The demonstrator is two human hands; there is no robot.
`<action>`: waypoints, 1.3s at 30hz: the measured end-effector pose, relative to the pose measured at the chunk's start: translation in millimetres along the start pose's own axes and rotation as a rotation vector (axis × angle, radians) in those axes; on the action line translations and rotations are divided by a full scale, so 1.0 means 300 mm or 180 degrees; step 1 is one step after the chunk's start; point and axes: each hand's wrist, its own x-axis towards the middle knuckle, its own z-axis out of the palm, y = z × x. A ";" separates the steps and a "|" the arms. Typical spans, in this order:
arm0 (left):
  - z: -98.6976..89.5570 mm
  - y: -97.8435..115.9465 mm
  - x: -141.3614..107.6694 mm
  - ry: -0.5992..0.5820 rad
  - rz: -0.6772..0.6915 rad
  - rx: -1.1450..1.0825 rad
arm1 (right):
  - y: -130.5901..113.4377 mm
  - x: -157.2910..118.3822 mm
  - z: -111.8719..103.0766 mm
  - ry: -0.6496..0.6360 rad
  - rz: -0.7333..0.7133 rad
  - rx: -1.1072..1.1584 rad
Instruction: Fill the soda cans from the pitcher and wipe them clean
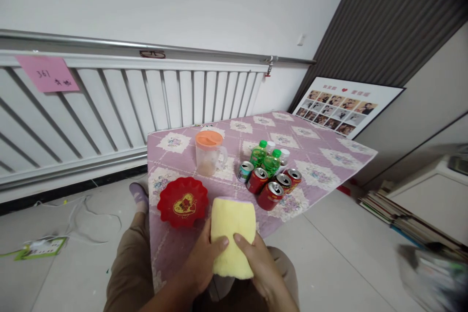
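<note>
A folded yellow cloth (234,217) is held up between my two hands at the near edge of the table. My left hand (208,253) grips its left side with the thumb on top, and my right hand (254,253) grips the right side the same way. The fingers under the cloth are hidden. Just left of the cloth lies a red scalloped plate (166,204) with a gold heart in it. Beyond it stands a clear pitcher (205,161) with an orange lid. Several opened drink cans (270,196) stand to the right of the cloth.
Green-capped bottles (271,163) and white-capped ones are grouped behind the cans. A patterned pink tablecloth (248,139) covers the table. Behind it runs a white radiator (164,97). A power strip (41,248) with cables lies on the floor at left; a photo board (336,107) leans at back right.
</note>
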 end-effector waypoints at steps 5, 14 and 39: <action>-0.015 -0.017 0.004 0.0491 -0.0068 0.0058 | 0.031 0.057 -0.042 0.0450 -0.0555 -0.0798; -0.009 -0.016 0.013 0.0762 0.0097 0.0288 | 0.072 0.005 -0.050 -0.0298 0.0128 0.0352; -0.187 -0.086 0.016 0.0720 -0.0346 0.2053 | -0.031 0.267 -0.074 0.0751 -0.2027 -0.5544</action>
